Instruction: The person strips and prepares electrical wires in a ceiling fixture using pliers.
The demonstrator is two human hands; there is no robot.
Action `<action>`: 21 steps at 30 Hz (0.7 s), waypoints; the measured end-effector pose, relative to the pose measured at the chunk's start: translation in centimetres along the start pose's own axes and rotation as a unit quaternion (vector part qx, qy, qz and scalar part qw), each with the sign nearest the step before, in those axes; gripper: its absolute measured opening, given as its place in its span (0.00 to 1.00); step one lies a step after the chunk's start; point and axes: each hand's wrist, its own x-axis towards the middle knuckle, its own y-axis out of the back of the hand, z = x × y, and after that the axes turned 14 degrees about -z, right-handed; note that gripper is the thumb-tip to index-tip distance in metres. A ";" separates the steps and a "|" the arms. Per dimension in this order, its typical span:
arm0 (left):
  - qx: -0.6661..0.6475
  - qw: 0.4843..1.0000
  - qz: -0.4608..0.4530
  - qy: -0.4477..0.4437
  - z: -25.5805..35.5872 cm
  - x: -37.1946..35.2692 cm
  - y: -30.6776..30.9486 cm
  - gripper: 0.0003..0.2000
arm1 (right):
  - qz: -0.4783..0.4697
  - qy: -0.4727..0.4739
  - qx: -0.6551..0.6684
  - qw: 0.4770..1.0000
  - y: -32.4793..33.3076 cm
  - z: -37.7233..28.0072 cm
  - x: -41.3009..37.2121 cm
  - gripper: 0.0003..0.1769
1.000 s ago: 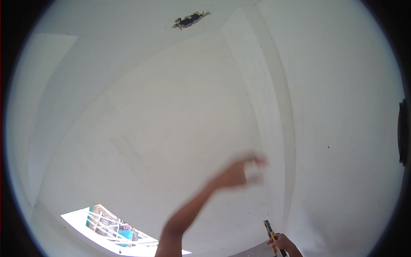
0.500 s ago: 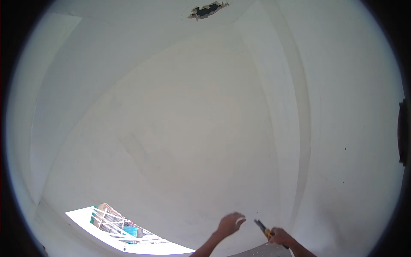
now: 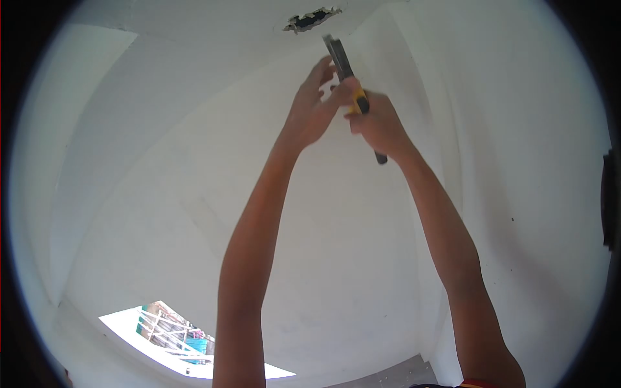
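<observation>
Both my arms reach up toward a white ceiling. My right hand (image 3: pixel 375 119) grips a pair of pliers (image 3: pixel 346 68) with yellow and black handles, the dark jaws pointing up at a ragged hole in the ceiling (image 3: pixel 310 18). My left hand (image 3: pixel 314 107) is raised beside it, fingers spread and touching the pliers near the jaws. The tips of the jaws sit just below the hole. Whether anything is between the jaws is too blurred to tell.
White walls and ceiling fill the view, with a vertical ridge in the wall (image 3: pixel 446 161) on the right. A bright window opening (image 3: pixel 174 336) at the lower left shows railings outside. A grey slab edge (image 3: pixel 401 375) shows at the bottom.
Both hands have risen from the bottom of the view to just below the ceiling hole. The right hand carried the pliers up, and the left hand has joined it at the tool.
</observation>
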 end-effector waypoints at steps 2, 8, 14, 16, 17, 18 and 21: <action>0.044 0.999 -0.010 -0.005 1.2 1.7 0.5 0.37 | -0.014 0.041 -0.052 0.998 1.1 -1.0 1.5 0.28; 0.063 0.996 0.016 0.057 1.6 4.7 1.7 0.27 | -0.012 0.046 -0.105 0.993 2.1 -2.7 3.2 0.21; 0.094 0.993 0.057 -0.038 2.7 5.1 1.9 0.25 | 0.097 0.175 -0.216 0.956 2.0 -1.3 6.1 0.20; 0.166 0.982 0.078 -0.041 2.6 5.0 2.1 0.27 | 0.097 0.184 -0.194 0.959 2.0 -0.7 6.9 0.23; 0.167 0.982 0.078 -0.040 2.5 4.9 2.1 0.27 | 0.095 0.193 -0.172 0.961 1.9 -0.4 7.1 0.26; 0.163 0.982 0.079 -0.048 2.6 4.9 2.2 0.29 | 0.095 0.195 -0.172 0.961 1.8 0.1 7.3 0.26; 0.150 0.984 0.081 -0.053 2.6 4.6 2.5 0.28 | 0.146 0.240 -0.148 0.948 1.5 1.5 7.3 0.37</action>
